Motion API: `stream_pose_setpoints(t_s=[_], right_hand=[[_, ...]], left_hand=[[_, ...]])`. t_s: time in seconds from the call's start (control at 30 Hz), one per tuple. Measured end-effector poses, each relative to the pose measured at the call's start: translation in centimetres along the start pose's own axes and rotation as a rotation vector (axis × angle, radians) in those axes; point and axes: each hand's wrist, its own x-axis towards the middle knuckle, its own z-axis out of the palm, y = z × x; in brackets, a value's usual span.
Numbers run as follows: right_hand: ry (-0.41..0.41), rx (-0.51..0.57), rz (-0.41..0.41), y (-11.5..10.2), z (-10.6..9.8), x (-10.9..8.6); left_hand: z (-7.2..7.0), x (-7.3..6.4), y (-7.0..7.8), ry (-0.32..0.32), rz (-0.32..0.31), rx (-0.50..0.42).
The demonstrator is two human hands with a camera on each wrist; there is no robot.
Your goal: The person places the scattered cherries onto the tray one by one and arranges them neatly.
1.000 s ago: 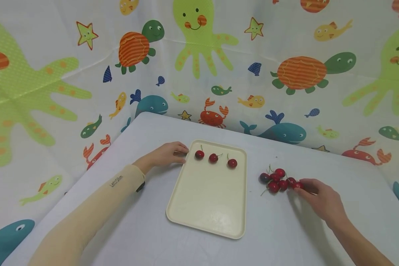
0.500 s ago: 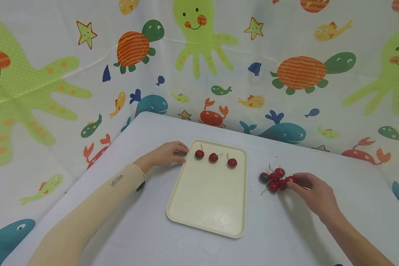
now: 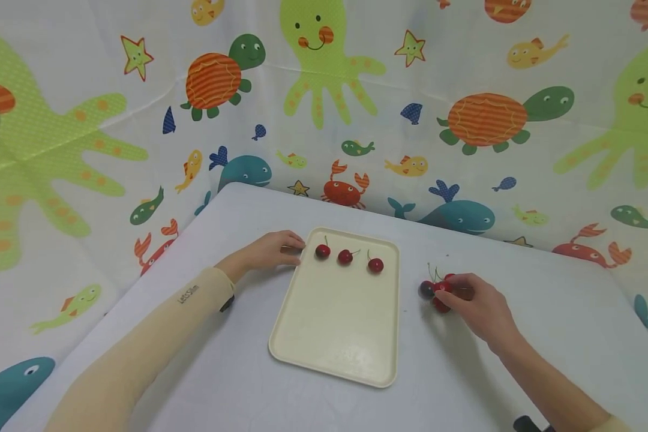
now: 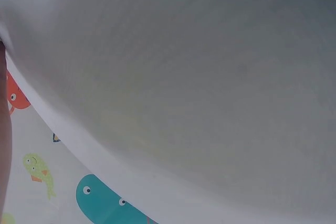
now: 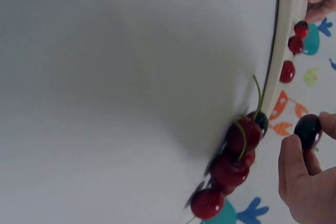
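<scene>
My right hand (image 3: 477, 306) pinches a dark red cherry (image 5: 308, 131) between thumb and fingers. It is close over the small pile on the white table and hides part of the pile. In the right wrist view several cherries (image 5: 229, 169) of the pile show below it, some with green stems. My left hand (image 3: 270, 249) lies at the upper left edge of a cream tray (image 3: 335, 318), its loosely bent fingers right at the rim. On the tray, three cherries (image 3: 345, 257) with stems sit in a row near the far end.
A white cloth covers the table (image 3: 232, 366). Behind it hangs a curtain (image 3: 367, 84) printed with sea animals. The left wrist view shows mostly pale cloth (image 4: 173, 77), with the curtain at its lower left.
My right hand has moved left from the pile's right side to over the pile, carrying the pinched cherry. The left hand and the tray have stayed put.
</scene>
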Motion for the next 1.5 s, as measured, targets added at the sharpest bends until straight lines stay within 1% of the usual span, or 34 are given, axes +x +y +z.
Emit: stream_pose_setpoints(t_s=[0.27,0.5,0.6,0.77,0.9,1.03,1.13,1.2,1.33,1.5], right_hand=[[-0.031,0.023,-0.032,-1.7,1.8,-0.1],[-0.025,0.04,-0.09,-3.3,2.8,0.0],[-0.046,0.067,-0.078,-4.2,3.3,0.2],[-0.084,0.138,-0.031,-5.9,4.5,0.4],[-0.113,0.171,-0.027,-6.9,5.8,0.8],[-0.124,0.176,-0.027,-7.9,7.1,1.1],[-0.131,0.188,-0.037,-8.6,8.0,1.3],[-0.136,0.195,-0.05,-9.1,8.6,1.4],[-0.134,0.198,-0.087,-9.9,9.4,1.4],[-0.125,0.202,-0.094,-10.6,10.3,1.4]], left_hand=[[0.2,0.0,-0.2,-0.014,0.014,0.003],[0.1,-0.1,-0.1,0.003,0.019,-0.001],[0.0,-0.1,-0.1,0.002,0.019,0.001],[0.0,0.1,-0.2,-0.002,0.022,-0.001],[0.0,0.1,-0.1,-0.005,0.015,-0.003],[-0.1,-0.1,0.1,-0.007,0.002,-0.003],[-0.1,-0.2,0.2,-0.006,0.001,-0.002],[-0.1,-0.3,0.1,-0.007,0.011,0.003],[-0.1,-0.3,0.1,-0.005,0.01,0.005],[0.0,-0.2,0.0,-0.005,0.003,-0.004]])
